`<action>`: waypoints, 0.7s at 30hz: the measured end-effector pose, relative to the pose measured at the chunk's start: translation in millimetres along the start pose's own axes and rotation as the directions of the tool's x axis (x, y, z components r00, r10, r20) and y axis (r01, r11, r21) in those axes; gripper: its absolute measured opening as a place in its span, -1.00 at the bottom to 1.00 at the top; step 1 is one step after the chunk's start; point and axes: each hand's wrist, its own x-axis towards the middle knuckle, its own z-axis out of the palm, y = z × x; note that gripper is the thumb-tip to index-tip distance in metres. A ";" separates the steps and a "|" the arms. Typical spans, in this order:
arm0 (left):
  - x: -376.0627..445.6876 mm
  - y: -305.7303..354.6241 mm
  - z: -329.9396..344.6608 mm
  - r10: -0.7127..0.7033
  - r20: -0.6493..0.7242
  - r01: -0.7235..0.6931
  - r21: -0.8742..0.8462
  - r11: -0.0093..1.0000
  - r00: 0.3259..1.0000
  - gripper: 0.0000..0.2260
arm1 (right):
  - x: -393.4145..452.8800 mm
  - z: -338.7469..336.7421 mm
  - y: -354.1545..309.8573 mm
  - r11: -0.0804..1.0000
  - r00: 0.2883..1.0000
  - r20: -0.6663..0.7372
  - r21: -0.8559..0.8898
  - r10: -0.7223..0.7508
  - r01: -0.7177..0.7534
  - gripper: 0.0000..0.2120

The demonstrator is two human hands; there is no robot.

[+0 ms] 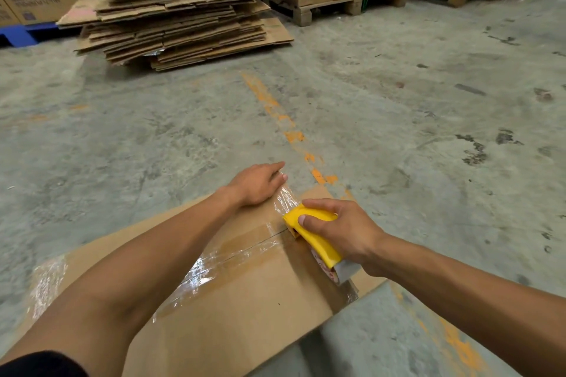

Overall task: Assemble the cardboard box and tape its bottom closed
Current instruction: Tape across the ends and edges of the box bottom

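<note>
At the far end of the box (pixel 232 309) on the floor, the right hand (pixel 340 229) grips the yellow tape gun (pixel 315 232) on the seam running toward the person, while the left hand (pixel 257 185) lies open, pinning the tape (pixel 283 197) just beyond.

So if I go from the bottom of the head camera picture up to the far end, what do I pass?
Brown cardboard box with clear tape → yellow plastic tape dispenser → worn orange painted floor line → tall stack of flattened cardboard sheets
</note>
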 end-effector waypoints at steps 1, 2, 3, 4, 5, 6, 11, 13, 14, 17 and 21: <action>-0.8 -1.6 3.4 -0.012 0.015 0.012 0.020 1.000 1.000 -0.49 | -0.6 0.4 0.0 1.000 1.000 0.008 0.016 0.004 -0.005 -0.64; -1.5 -2.8 6.3 -0.024 0.034 0.023 0.026 0.999 0.999 -0.49 | -0.9 1.1 0.2 1.000 1.000 0.013 0.024 0.006 -0.006 -0.63; -2.4 -3.5 8.6 -0.033 0.054 0.031 0.030 0.999 0.998 -0.49 | -1.1 1.6 0.2 1.000 1.000 0.010 0.018 0.004 -0.005 -0.63; -3.8 -2.6 9.9 -0.028 0.049 0.026 0.045 0.999 0.998 -0.50 | -0.7 2.2 0.3 1.000 1.000 0.008 0.009 0.003 -0.003 -0.63; -5.3 -1.0 10.8 -0.003 0.009 0.002 0.075 0.997 1.000 -0.52 | 0.0 2.6 0.6 1.000 1.000 0.008 0.007 0.003 -0.003 -0.63; -8.0 1.0 11.5 0.054 -0.061 -0.047 0.112 0.993 0.997 -0.54 | 1.1 2.8 1.0 1.000 1.000 0.011 0.011 0.009 -0.009 -0.63; -31.5 11.3 23.6 0.385 0.015 -0.381 0.192 0.905 0.923 -0.46 | 3.8 0.0 0.3 1.000 1.000 0.024 0.025 0.014 -0.015 -0.74; -32.5 8.5 26.9 0.381 0.075 -0.388 0.194 0.901 0.922 -0.44 | 6.5 0.2 -1.7 1.000 1.000 0.016 0.011 0.004 -0.004 -0.77; -29.3 6.0 25.4 0.381 0.075 -0.388 0.195 0.901 0.922 -0.43 | 9.1 1.0 -3.9 1.000 1.000 0.015 0.002 0.003 -0.003 -0.78; -14.6 -1.7 16.7 0.368 0.138 -0.389 0.185 0.903 0.920 -0.49 | 22.0 3.7 -10.7 1.000 1.000 0.012 -0.019 0.005 -0.005 -0.77; 4.4 -11.9 2.8 0.288 0.174 -0.321 0.206 0.925 0.942 -0.57 | 48.3 7.0 -23.4 0.998 1.000 0.005 -0.058 -0.015 0.015 -0.72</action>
